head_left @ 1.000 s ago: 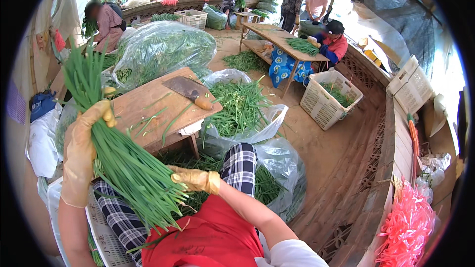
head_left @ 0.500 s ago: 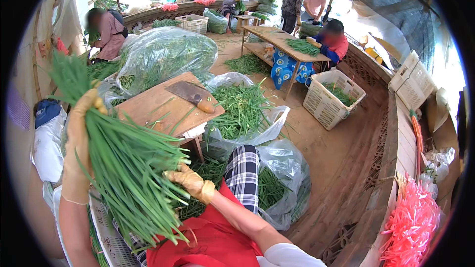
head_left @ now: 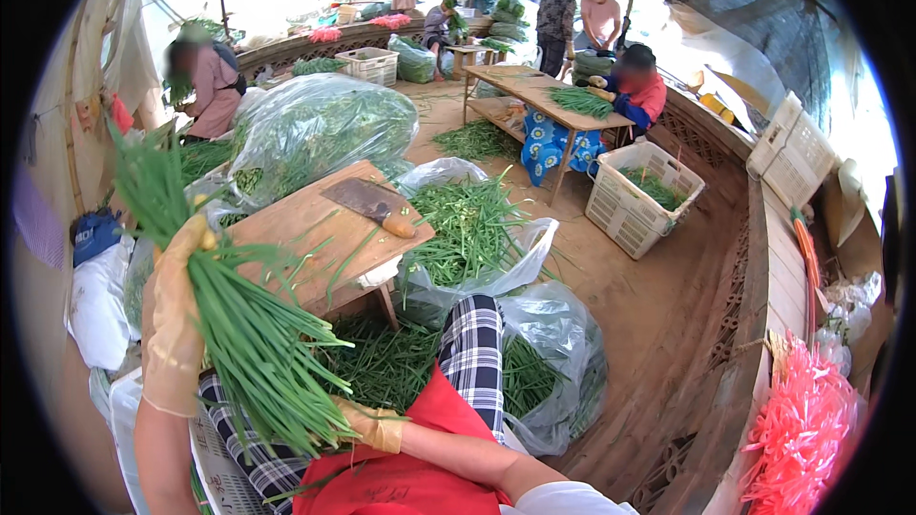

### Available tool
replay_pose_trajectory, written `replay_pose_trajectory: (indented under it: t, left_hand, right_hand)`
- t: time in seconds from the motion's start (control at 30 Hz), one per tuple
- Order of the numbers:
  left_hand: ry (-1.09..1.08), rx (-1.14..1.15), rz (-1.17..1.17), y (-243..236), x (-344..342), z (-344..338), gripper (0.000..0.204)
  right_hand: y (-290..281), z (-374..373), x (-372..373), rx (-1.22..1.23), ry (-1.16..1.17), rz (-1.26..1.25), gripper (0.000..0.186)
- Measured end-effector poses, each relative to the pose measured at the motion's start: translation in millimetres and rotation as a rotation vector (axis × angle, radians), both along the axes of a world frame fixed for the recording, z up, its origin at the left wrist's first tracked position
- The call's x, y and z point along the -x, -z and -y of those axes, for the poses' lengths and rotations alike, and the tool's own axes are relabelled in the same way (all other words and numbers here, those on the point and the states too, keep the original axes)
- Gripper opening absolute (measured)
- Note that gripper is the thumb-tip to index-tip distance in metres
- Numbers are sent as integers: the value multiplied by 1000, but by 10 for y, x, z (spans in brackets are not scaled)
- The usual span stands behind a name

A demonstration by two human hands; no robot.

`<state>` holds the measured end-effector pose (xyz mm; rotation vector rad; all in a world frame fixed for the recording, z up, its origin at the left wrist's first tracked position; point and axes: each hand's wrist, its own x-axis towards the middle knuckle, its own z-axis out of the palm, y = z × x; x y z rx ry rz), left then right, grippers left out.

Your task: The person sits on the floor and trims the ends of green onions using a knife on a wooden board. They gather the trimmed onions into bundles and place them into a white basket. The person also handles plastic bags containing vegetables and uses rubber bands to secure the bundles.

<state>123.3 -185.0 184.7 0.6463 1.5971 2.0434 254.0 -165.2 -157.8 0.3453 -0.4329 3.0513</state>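
My left hand [head_left: 186, 272], in a pale yellow rubber glove, is closed around a large bunch of garlic chives [head_left: 253, 324]. The bunch slants downward to the right, its loose lower ends spread over my lap. My right hand [head_left: 374, 424], gloved alike, is closed at those lower ends; its fingertips are partly hidden among the stalks. Beyond the bunch, a cleaver [head_left: 367, 202] with a wooden handle lies on a low wooden table [head_left: 286, 229]. A red apron [head_left: 410, 467] and plaid trousers cover my lap.
Open plastic bags of cut greens [head_left: 468, 219] stand beside the table, with a big filled bag [head_left: 324, 133] behind. A white crate [head_left: 644, 195] sits near a co-worker's table [head_left: 515, 81]. Pink plastic strips [head_left: 801, 429] hang at the right wall. Several people work farther back.
The bunch has tilted and swung slightly right and down with my left hand. My right hand has dropped from the bunch's side to its lower ends.
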Motion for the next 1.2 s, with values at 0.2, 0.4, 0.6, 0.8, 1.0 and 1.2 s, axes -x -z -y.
replay_pose_trajectory:
  t: [0.2, 0.4, 0.6, 0.8, 1.0, 1.2]
  left_hand:
    - [28, -299, 62, 78, 340, 282, 21]
    - [-26, -488, 67, 93, 497, 449, 29]
    - [-120, -520, 53, 209, 607, 953, 40]
    - [-53, -612, -25, 143, 744, 1260, 22]
    - [-71, -619, -24, 39, 857, 1297, 16]
    - [-51, -624, -97, 115, 974, 1115, 34]
  right_hand:
    - [-317, -82, -25, -129, 26, 159, 41]
    - [-1097, -182, -607, -206, 46, 75, 46]
    - [-1228, -64, -673, -592, 101, 296, 14]
    - [-1331, -235, -931, -442, 212, 112, 32]
    - [-1433, -331, -450, -512, 388, 176, 60]
    - [-1230, 459, -265, -401, -331, 72, 51]
